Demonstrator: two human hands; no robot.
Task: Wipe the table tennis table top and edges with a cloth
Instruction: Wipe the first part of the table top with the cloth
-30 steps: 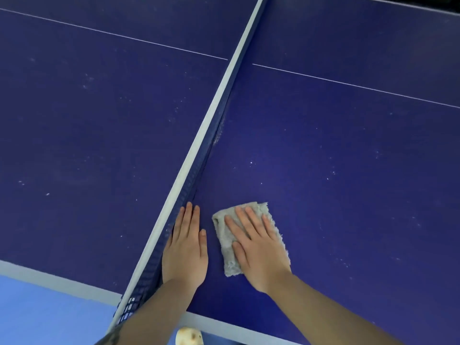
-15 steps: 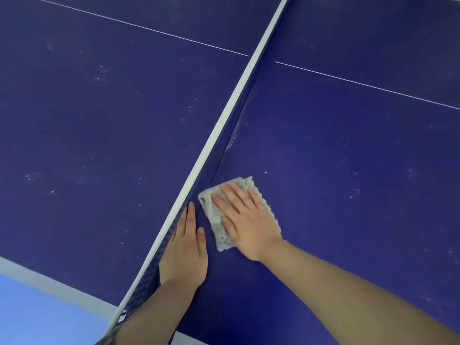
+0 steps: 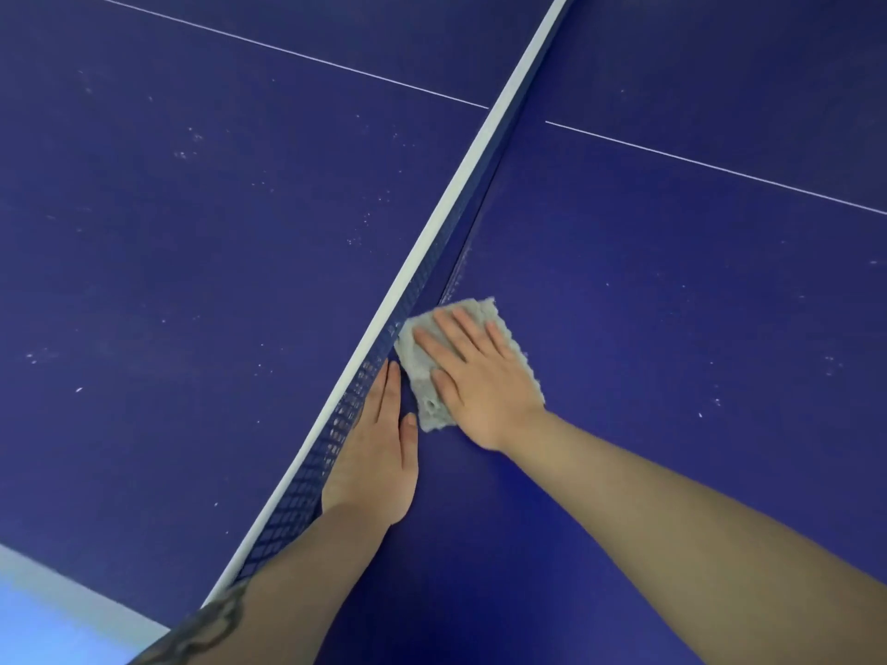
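So a dark blue bench (image 3: 672, 304) with a matte, slightly speckled top is seen from above, little white dust flecks scattered all over it. It's split by a net (image 3: 384, 357) running from about 7 o'clock up to 1 o'clock: dark mesh with a smooth white tape along the top edge. A thin white line (image 3: 720, 168) is painted across both halves of the top, up toward 12 to 2 o'clock.

The cloth (image 3: 473, 312) is found near the middle of the view, laid flat on the right-hand half and pushed right up against the foot of the net. It's a pale grey, nubbly, terry-looking rectangle with frayed, fuzzy edges.

The right hand (image 3: 480, 381) is laid flat on the cloth, fingers straight and a bit spread, pointing toward 11 o'clock; nothing is gripped, the cloth is just pressed down under the palm and fingers.

The left hand (image 3: 379, 453) is placed flat on the bench just at 7 o'clock from the cloth, fingers straight and together, its outer edge tucked along the mesh. Nothing is held by it. Its thumb tip sits just beside the cloth's lower corner. A dark tattoo (image 3: 206, 631) can be made out on the left forearm at the bottom edge.

A pale grey border strip (image 3: 62, 587) of the bench and light blue floor (image 3: 43, 635) are visible at 8 o'clock.
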